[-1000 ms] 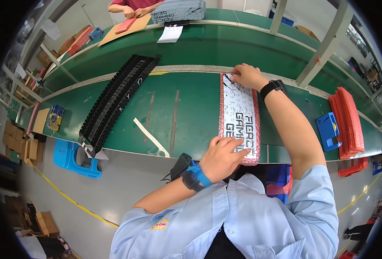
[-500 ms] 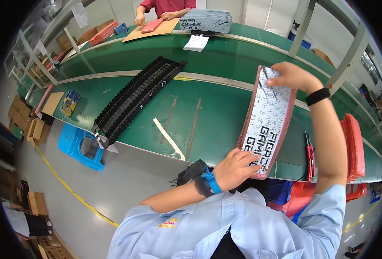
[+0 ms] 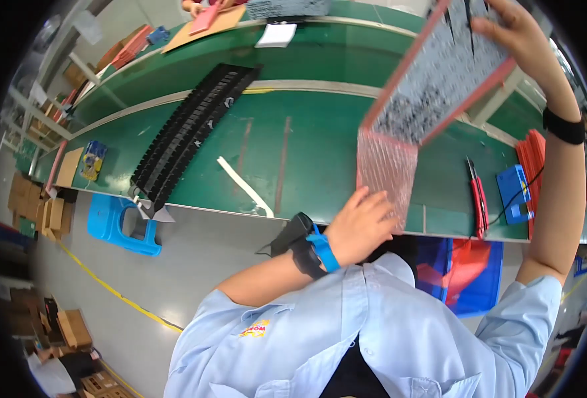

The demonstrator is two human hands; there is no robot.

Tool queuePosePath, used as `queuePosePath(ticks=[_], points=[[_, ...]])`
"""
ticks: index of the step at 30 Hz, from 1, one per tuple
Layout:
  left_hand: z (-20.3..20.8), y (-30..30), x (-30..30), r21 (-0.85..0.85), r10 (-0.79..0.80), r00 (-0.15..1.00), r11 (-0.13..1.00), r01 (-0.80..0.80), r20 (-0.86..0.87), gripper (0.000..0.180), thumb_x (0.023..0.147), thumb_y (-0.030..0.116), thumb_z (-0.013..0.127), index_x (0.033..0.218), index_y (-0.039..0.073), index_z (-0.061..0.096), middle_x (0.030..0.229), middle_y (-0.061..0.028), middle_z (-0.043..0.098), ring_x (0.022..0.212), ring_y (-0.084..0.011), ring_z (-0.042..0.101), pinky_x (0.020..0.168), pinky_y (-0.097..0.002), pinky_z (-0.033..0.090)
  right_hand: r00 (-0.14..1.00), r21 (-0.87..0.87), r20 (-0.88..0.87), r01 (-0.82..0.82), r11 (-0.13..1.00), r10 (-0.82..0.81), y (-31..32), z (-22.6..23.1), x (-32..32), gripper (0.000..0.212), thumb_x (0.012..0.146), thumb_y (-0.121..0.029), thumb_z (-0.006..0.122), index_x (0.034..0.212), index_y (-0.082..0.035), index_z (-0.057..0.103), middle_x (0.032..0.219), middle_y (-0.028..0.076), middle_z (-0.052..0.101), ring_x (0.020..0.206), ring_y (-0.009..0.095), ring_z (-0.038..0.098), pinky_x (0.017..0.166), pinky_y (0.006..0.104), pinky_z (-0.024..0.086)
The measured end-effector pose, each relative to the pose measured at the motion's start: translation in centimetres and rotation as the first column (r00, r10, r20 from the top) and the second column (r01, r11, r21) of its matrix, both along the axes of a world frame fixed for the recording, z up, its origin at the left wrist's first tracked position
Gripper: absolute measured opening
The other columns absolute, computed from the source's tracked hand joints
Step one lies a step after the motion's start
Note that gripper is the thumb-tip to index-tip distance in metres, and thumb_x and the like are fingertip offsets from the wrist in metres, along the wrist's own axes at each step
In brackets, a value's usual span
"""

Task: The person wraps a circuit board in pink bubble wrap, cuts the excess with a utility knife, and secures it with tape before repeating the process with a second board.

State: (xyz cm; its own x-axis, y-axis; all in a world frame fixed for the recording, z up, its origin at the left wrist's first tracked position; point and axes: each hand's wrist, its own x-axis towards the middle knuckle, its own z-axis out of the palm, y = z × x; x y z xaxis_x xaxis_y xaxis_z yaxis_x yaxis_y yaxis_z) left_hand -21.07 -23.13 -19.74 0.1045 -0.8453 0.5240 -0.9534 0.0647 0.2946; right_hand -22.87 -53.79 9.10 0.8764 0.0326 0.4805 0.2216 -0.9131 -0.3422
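Note:
A long pale circuit board [image 3: 433,86] with dark markings slants up toward the upper right, blurred by motion. Pink bubble wrap shows along both its long edges. At its upper end my right hand [image 3: 522,40] is closed, thumb on the front face and fingers toward the far edge. Below the board, a see-through pink bubble-wrap bag [image 3: 386,166] stretches down to the bench's near edge. My left hand [image 3: 361,229] grips the bag's lower end, its fingers over the top side. What lies under those fingers is hidden.
On the green bench [image 3: 320,172] lie a slotted black rack [image 3: 191,129], a white strip [image 3: 244,186], a red-handled cutter [image 3: 480,205] and a blue object [image 3: 514,192]. Pink bags [image 3: 532,162] are stacked at right. A blue bin [image 3: 476,278] stands below. Across, a co-worker's hand [image 3: 193,8] shows.
My right hand has moved up and right, carrying the board's upper end. My left hand stays near the bench edge. A bare stretch of bag now shows between board and left hand.

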Motion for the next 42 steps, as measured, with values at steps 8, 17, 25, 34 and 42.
queuePosePath(ticks=[8, 17, 25, 34, 42], points=[[1.0, -0.2, 2.2, 0.126, 0.003, 1.0, 0.992, 0.001, -0.03, 0.028, 0.074, 0.035, 0.075, 0.088, 0.013, 0.066, 0.099, -0.0037, 0.061, 0.108, -0.0235, 0.053, 0.091, -0.0413, 0.039, 0.863, -0.433, 0.447, 0.438, 0.788, -0.234, 9.0, -2.7, -0.9, 0.015, 0.077, -0.012, 0.072, 0.084, -0.002, 0.062, 0.073, 0.015, 0.063, 0.07, 0.036, 0.061, 0.064, 0.0412, 0.05], [2.1, 2.2, 5.3, 0.09, 0.032, 0.996, 0.995, -0.04, 0.082, 0.031, 0.073, 0.042, 0.075, 0.079, 0.014, 0.063, 0.088, -0.0014, 0.059, 0.093, -0.0236, 0.053, 0.082, -0.0393, 0.038, 0.939, -0.616, 0.28, 0.336, 0.712, -0.2, 11.2, -7.3, -1.2, 0.023, 0.075, -0.021, 0.074, 0.085, -0.005, 0.061, 0.08, 0.012, 0.067, 0.08, 0.032, 0.065, 0.067, 0.0392, 0.05], [0.8, 3.1, 3.3, 0.046, 0.033, 0.998, 0.998, -0.03, -0.055, 0.029, 0.076, 0.039, 0.074, 0.078, 0.013, 0.062, 0.086, -0.0023, 0.059, 0.085, -0.0238, 0.055, 0.076, -0.039, 0.041, 0.897, -0.619, 0.442, 0.279, 0.734, 0.031, 10.2, -12.8, 0.2, 0.019, 0.077, -0.016, 0.069, 0.093, -0.01, 0.063, 0.082, 0.001, 0.064, 0.07, 0.023, 0.057, 0.061, 0.036, 0.046], [1.2, 4.5, 2.2, 0.087, -0.043, 0.947, 0.993, 0.074, -0.317, 0.024, 0.08, 0.029, 0.074, 0.073, 0.009, 0.063, 0.075, -0.0066, 0.059, 0.072, -0.0288, 0.056, 0.066, -0.038, 0.045, 0.929, -0.498, 0.368, 0.233, 0.835, -0.04, 14.7, -22.3, -1.9, 0.025, 0.07, -0.014, 0.068, 0.096, -0.015, 0.067, 0.085, -0.004, 0.063, 0.071, 0.018, 0.056, 0.06, 0.0313, 0.042], [0.8, 5.9, 1.4, 0.056, 0.297, 0.907, 0.954, -0.294, -0.299, 0.016, 0.082, 0.017, 0.071, 0.073, 0.007, 0.064, 0.071, -0.0084, 0.06, 0.068, -0.03, 0.056, 0.064, -0.0411, 0.044, 0.968, -0.201, 0.182, 0.208, 0.957, -0.172, 18.1, -24.4, -1.7, 0.034, 0.065, -0.018, 0.076, 0.098, -0.013, 0.068, 0.091, 0.0, 0.062, 0.084, 0.022, 0.058, 0.072, 0.0356, 0.042]])
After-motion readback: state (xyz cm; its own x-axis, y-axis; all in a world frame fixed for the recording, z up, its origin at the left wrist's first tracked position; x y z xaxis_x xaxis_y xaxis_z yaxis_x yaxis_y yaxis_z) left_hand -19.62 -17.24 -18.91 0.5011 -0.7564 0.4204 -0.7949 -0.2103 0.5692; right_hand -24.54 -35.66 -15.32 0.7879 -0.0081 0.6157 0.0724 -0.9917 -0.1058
